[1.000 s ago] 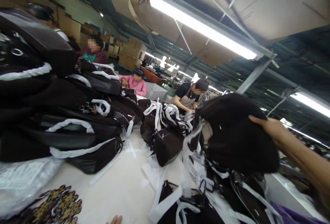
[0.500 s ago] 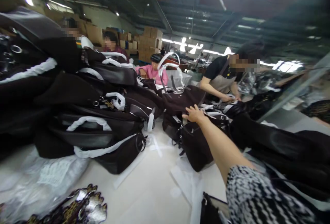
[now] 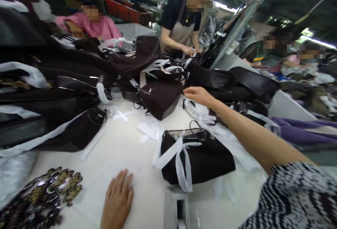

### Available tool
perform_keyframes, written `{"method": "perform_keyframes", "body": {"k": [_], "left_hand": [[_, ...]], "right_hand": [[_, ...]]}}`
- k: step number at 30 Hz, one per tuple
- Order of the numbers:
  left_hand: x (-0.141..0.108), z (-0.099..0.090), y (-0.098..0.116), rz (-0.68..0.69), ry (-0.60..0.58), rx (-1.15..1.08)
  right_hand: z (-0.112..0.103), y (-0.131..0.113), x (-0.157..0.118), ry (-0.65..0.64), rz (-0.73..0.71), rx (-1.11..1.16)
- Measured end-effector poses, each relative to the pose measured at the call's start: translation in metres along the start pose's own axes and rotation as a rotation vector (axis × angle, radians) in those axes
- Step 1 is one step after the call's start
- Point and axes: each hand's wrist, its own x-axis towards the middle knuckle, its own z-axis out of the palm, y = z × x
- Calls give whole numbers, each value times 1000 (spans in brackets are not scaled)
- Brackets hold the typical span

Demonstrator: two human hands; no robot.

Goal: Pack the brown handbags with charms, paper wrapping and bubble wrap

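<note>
My left hand (image 3: 118, 199) lies flat on the white tabletop, its fingers stretched out over a thin white sheet (image 3: 100, 187). My right arm reaches across the table. The fingers of my right hand (image 3: 198, 95) are extended at the right side of a dark brown handbag (image 3: 165, 97); whether they touch it I cannot make out. Closer to me sits another dark handbag (image 3: 205, 162), with white wrapping strips (image 3: 181, 158) tied round its straps. Left of my left hand is a heap of chains with leopard-patterned pieces (image 3: 55, 190).
Dark bags with white-wrapped handles are piled along the left (image 3: 58, 71) and far right (image 3: 231, 81). A grey metal holder (image 3: 176, 204) stands at the front. A clear plastic bag (image 3: 15, 172) lies left. Several people work opposite, one in an apron (image 3: 181, 34). A slanted post (image 3: 244, 21) rises right.
The view has swung right and down. My left hand and the nearer handbag have come fully into view. My right hand has shifted from the top of the brown bag to its right side.
</note>
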Motion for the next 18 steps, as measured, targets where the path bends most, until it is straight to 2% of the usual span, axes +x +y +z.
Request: {"method": "perform_keyframes", "body": {"k": [2,5,7,9,10,12,15,18], "left_hand": [[-1,-3,1,-3,-6,-12],[-2,-4,1,8,19,-11],[-2,-2,0,23,40,-7],[-2,0,0,34,48,3],[-2,0,0,39,44,11],[-2,0,-1,47,38,30],[-2,1,-4,65,91,76],[-2,8,-13,113,215,147]], "right_hand": [[-32,39,-89,-89,221,-9],[-57,88,-222,-55,547,143],[-55,102,-294,20,730,317],[-40,98,-339,36,817,516],[-29,92,-351,27,844,585],[-7,75,-353,28,894,641],[18,62,-328,103,989,560],[29,62,-302,105,965,443]]}}
